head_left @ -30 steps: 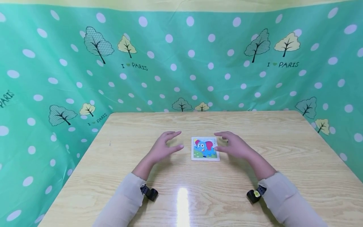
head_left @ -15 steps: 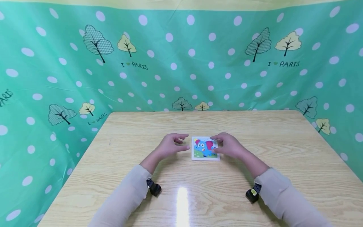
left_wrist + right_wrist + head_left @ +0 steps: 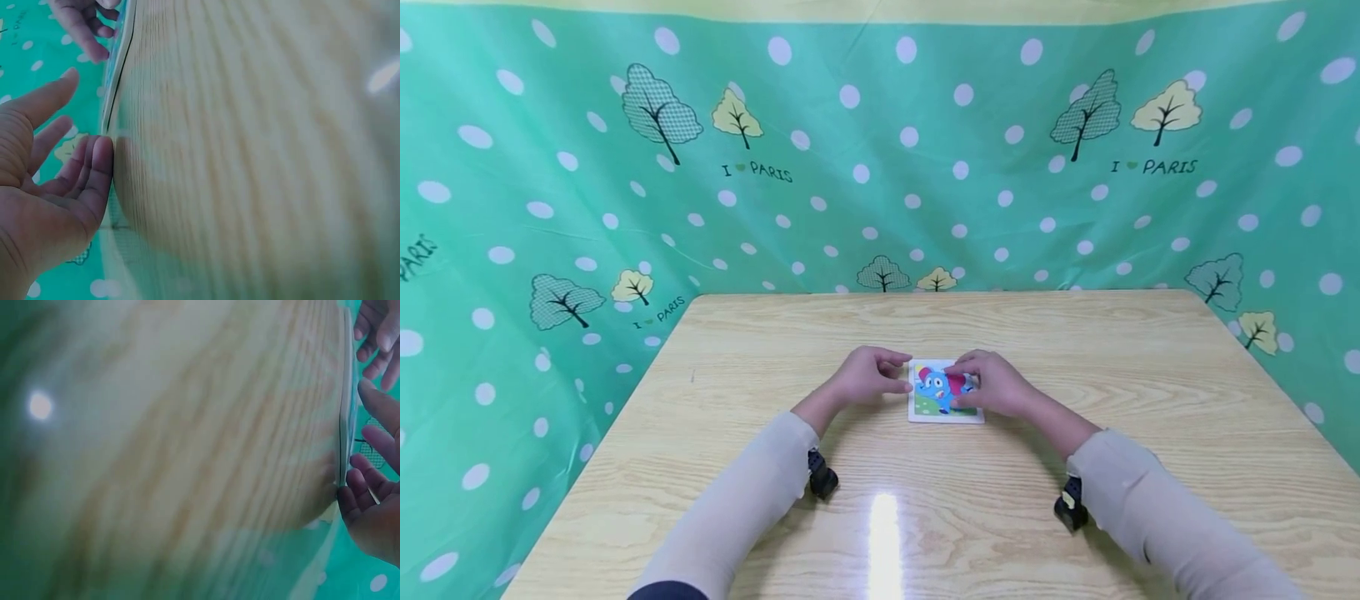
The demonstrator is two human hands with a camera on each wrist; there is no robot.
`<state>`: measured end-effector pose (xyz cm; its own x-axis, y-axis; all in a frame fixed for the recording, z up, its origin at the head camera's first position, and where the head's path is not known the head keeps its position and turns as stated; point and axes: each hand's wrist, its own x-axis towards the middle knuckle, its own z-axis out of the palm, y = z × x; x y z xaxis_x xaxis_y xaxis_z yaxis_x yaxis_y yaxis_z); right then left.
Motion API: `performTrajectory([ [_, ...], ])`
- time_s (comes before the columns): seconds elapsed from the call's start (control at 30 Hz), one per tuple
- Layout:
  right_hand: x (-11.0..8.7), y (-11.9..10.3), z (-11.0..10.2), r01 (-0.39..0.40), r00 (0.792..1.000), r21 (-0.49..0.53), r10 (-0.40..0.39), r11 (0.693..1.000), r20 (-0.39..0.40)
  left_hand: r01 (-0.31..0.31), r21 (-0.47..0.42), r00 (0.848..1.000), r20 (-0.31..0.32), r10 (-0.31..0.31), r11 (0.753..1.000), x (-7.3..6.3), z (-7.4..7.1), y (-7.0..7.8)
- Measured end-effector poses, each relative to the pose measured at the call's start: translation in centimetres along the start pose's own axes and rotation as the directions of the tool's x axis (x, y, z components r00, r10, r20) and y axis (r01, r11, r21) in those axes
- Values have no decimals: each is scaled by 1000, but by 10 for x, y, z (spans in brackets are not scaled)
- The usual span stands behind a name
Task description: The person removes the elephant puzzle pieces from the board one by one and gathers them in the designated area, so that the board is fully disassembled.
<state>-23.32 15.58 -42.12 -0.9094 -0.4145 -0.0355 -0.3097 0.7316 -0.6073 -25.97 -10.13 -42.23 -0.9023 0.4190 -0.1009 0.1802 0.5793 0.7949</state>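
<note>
A flat square picture board (image 3: 934,410) with a white border and a blue elephant lies on the wooden table. My left hand (image 3: 871,377) is at its left edge, thumb and fingers apart; in the left wrist view the lower fingertips of this left hand (image 3: 56,181) rest by the board's corner. My right hand (image 3: 996,385) reaches over the right side of the board, thumb and forefinger above the picture and hiding part of it. In the right wrist view the right hand's lower fingers (image 3: 359,487) touch or nearly touch the board's edge (image 3: 345,394).
The light wood table (image 3: 760,333) stretches out on all sides of the board, with a bright light reflection (image 3: 883,542) near the front. A green dotted curtain (image 3: 820,167) with printed trees hangs behind and at both sides. Each wrist wears a small black camera (image 3: 823,477).
My left hand has moved right, up to the board's left edge. My right hand has moved left, further over the picture. The board has stayed in place on the table.
</note>
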Motion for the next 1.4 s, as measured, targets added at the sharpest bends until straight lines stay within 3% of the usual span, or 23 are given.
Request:
performTrajectory([
  [0.17, 3, 0, 6, -9, 1000, -12, 9, 1000, -24, 0, 36, 1000, 25, 0, 999, 10, 2, 4],
  [0.4, 4, -6, 10, -4, 997, -49, 0, 999, -80, 45, 50, 998, 29, -47, 998, 18, 4, 9],
  [0.97, 3, -8, 10, -19, 997, -52, 15, 998, -71, 74, 109, 997, 22, -77, 991, 25, 8, 10],
  [1.4, 3, -10, 10, -43, 997, -39, 40, 998, -70, 98, 68, 995, 20, -99, 993, 31, 7, 9],
])
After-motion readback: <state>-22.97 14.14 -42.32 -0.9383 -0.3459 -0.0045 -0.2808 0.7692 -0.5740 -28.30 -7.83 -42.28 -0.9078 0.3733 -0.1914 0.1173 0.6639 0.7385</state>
